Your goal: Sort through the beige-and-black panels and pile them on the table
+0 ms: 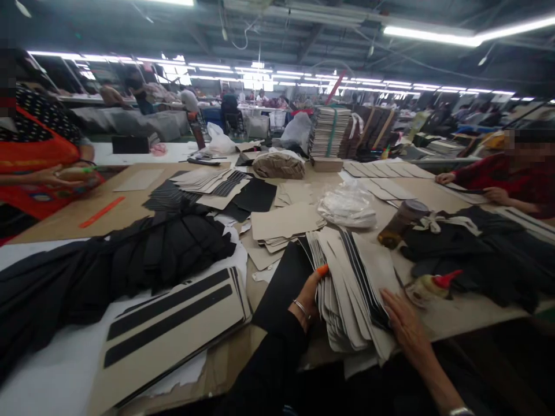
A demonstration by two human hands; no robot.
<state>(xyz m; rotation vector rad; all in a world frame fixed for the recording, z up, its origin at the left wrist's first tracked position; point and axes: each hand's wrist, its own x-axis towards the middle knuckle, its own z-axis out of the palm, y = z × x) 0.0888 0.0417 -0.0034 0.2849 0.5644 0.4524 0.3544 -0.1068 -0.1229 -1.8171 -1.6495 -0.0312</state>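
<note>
A thick bundle of beige card panels (342, 294), with a few black strips among them, stands fanned near the table's front edge. My left hand (310, 294) grips the bundle's left side, an orange cover on one fingertip. Along the right side, my right hand (405, 326) rests with fingers stretched out against the outermost panel. A black sheet (284, 283) lies left of the bundle. Farther left is a stack of beige panels with two black strips (173, 329). Behind the bundle are loose beige panels (286, 222).
Black fabric (151, 248) is heaped at left. To the right are a jar (401, 222), a red-tipped bottle (433, 287) and more black fabric (468, 254). A plastic bag (347, 205) lies mid-table. People work at both sides; an orange ruler (102, 212) lies far left.
</note>
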